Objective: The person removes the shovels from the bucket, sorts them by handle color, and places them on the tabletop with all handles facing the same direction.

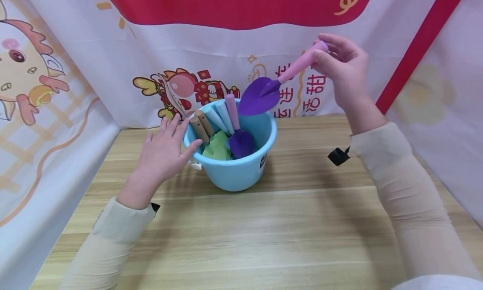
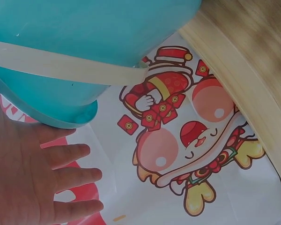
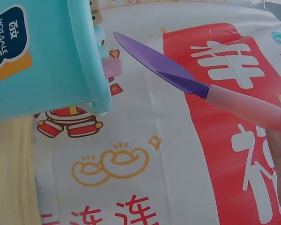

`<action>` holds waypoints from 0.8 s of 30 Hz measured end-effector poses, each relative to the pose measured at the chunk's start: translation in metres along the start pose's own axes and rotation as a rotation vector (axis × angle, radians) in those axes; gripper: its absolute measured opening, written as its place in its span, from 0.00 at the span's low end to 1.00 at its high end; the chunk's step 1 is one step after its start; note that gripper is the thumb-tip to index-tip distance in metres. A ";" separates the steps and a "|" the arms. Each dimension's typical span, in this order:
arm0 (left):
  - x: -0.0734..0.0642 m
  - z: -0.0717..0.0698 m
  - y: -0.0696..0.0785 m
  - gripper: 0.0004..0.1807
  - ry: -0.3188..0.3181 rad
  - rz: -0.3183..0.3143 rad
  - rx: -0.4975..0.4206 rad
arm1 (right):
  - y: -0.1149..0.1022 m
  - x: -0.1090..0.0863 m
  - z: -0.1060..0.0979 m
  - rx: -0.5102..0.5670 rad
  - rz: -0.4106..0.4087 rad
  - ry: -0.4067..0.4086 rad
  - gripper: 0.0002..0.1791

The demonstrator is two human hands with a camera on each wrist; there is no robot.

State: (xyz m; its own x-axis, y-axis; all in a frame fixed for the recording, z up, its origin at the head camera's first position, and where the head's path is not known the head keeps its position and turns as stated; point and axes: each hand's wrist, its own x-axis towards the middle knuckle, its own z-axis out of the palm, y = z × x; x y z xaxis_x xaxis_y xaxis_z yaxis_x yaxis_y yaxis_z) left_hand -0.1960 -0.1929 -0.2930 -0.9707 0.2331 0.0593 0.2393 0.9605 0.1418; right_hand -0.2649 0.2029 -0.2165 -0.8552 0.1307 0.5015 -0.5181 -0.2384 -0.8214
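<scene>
Pinched near the end of its pink handle, a toy trowel (image 1: 262, 96) with a purple blade hangs from my right hand (image 1: 345, 63), its blade over the right side of a light blue bucket (image 1: 237, 174). In the right wrist view the trowel (image 3: 164, 68) points toward the bucket's rim. My left hand (image 1: 164, 149) rests at the bucket's left rim with fingers spread. Inside the bucket stand another purple trowel (image 1: 241, 144) with a pink handle, a green tool head (image 1: 217, 147), brown handles (image 1: 199, 130) and light blue handles (image 1: 222, 116).
The bucket stands on a wood-grain table (image 1: 241, 231) near its back edge. Behind it hangs a white printed cloth (image 1: 226, 42) with red patches and cartoon figures. A pale band, the bucket's carrying handle (image 2: 65, 63), crosses its side.
</scene>
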 end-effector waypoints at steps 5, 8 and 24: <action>0.000 0.001 -0.001 0.50 -0.008 0.003 -0.011 | -0.003 0.002 -0.008 0.033 0.057 0.082 0.24; -0.001 0.001 -0.002 0.50 -0.013 0.002 -0.017 | -0.004 0.002 -0.012 0.040 0.064 0.118 0.24; 0.001 0.000 -0.004 0.48 0.000 0.012 -0.018 | -0.013 0.002 -0.041 0.225 0.152 0.366 0.22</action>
State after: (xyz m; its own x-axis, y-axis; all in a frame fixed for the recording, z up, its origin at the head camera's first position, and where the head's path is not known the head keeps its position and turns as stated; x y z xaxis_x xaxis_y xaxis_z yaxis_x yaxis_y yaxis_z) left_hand -0.1976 -0.1964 -0.2933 -0.9678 0.2443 0.0606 0.2510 0.9548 0.1590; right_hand -0.2600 0.2455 -0.2157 -0.8903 0.4002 0.2174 -0.4055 -0.4791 -0.7785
